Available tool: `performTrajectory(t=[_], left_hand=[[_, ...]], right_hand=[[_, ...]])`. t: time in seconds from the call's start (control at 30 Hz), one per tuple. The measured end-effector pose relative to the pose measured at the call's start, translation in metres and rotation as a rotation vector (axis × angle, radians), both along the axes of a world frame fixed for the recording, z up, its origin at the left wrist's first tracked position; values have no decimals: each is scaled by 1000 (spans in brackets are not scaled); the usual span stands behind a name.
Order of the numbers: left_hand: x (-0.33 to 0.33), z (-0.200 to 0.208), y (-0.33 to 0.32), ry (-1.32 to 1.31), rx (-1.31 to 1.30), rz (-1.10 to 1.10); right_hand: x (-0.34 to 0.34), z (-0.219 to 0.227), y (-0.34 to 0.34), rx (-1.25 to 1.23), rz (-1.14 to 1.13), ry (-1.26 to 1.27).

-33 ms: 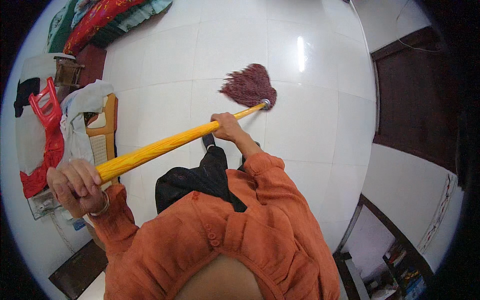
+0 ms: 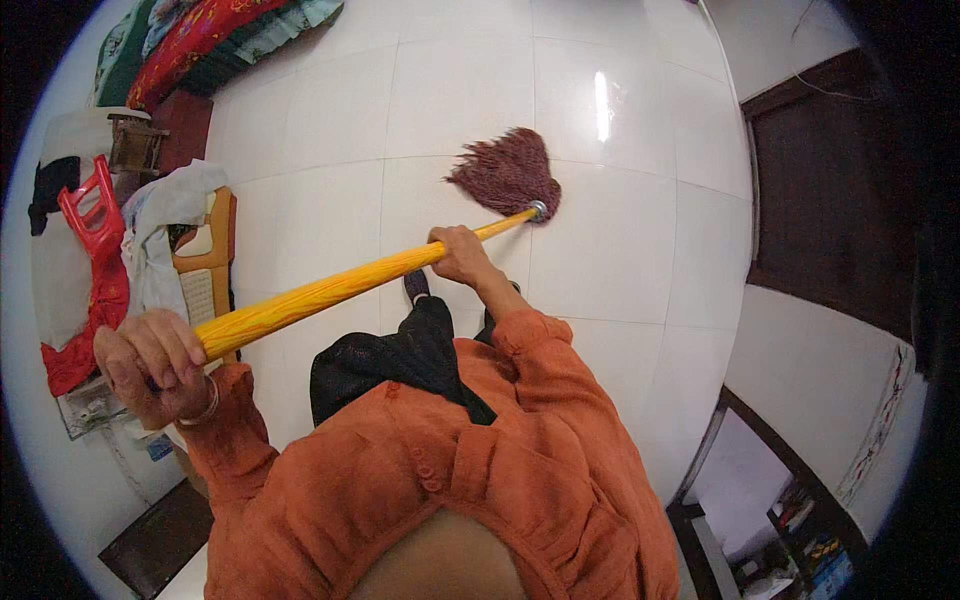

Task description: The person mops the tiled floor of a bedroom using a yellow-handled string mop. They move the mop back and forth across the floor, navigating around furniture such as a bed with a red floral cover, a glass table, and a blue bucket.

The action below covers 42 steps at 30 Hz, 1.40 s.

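Observation:
A mop with a yellow wood-patterned handle (image 2: pixel 335 290) slants across in front of me. Its dark red-brown strand head (image 2: pixel 510 178) lies spread on the floor, joined to the handle by a metal collar (image 2: pixel 538 210). My left hand (image 2: pixel 155 368), a bangle at its wrist, is closed round the handle's upper end at the left. Farther down the shaft, my right hand (image 2: pixel 463 255) wraps round it in front of my body. Both my sleeves are orange.
White glossy floor tiles (image 2: pixel 455 95) surround the mop head. At left stands a tan-framed chair (image 2: pixel 215 260) with white cloth on it, beside a red plastic bag (image 2: pixel 98 215). Patterned bedding (image 2: pixel 205 45) lies far left. A dark door (image 2: pixel 830 200) is at right.
The mop head has shifted slightly to the right, and my right hand has moved a little the same way with the handle. My left hand stays nearly in place.

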<state>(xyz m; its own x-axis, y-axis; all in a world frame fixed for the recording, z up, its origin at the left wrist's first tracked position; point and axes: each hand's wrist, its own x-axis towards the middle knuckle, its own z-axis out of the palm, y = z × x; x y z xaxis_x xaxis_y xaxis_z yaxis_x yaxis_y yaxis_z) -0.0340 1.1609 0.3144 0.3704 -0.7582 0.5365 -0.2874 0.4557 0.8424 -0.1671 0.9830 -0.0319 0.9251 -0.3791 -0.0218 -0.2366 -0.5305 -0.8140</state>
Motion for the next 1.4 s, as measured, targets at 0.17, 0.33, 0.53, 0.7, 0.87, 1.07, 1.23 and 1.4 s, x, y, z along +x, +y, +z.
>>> performTrajectory(t=[0.17,0.33,0.53,0.7,0.87,1.07,1.23,1.4], left_hand=[[-2,-9,-11,169,17,-319],[-2,-53,-33,392,-14,-564],[-29,-72,0,584,173,-122],[-9,-73,85,512,79,-325],[12,-69,210,486,5,-169],[27,-55,360,321,58,118],[8,-40,459,149,14,391],[-33,-11,491,36,129,743]], right_hand=[[-63,-6,24,-61,-280,-55],[-119,-37,52,-85,-502,-80],[-147,-49,100,75,-626,190],[-125,-69,158,-123,-511,-1],[-53,-72,219,-210,-345,-104],[41,-78,322,-164,-146,-233],[103,-66,413,-89,124,-171],[134,-60,483,-59,443,-151]])
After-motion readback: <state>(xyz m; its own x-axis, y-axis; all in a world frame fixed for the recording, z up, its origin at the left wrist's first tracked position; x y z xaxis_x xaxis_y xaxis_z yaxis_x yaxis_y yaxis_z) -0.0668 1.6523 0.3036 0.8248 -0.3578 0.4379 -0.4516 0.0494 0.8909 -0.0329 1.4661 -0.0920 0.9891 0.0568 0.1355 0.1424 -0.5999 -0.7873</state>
